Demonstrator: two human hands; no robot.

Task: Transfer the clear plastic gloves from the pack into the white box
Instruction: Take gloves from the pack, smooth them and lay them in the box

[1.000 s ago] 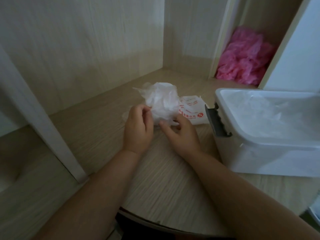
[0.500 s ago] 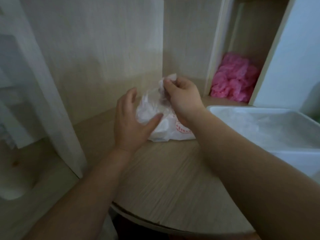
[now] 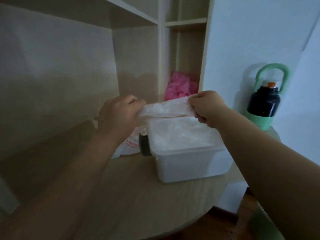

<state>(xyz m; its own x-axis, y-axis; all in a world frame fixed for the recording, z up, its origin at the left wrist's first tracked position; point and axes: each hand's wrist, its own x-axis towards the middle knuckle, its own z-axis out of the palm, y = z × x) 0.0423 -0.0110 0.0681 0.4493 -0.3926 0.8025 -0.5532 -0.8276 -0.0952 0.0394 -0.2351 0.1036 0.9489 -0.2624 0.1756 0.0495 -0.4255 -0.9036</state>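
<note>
A clear plastic glove (image 3: 166, 108) is stretched between my two hands, above the far rim of the white box (image 3: 190, 163). My left hand (image 3: 119, 116) pinches its left end and my right hand (image 3: 206, 106) pinches its right end. The box stands open on the wooden table, with more clear plastic lying inside it and a dark latch on its left side. The glove pack (image 3: 129, 146), white with red print, lies on the table just left of the box, mostly hidden behind my left forearm.
A pink crumpled bundle (image 3: 180, 87) sits in the narrow shelf compartment behind the box. A dark bottle with a green handle (image 3: 265, 99) stands to the right against the white wall. The table's rounded edge (image 3: 199, 220) runs in front.
Both hands lifted from the pack and moved right to above the box, now holding a glove stretched between them. The view turned right, so the bottle appears.
</note>
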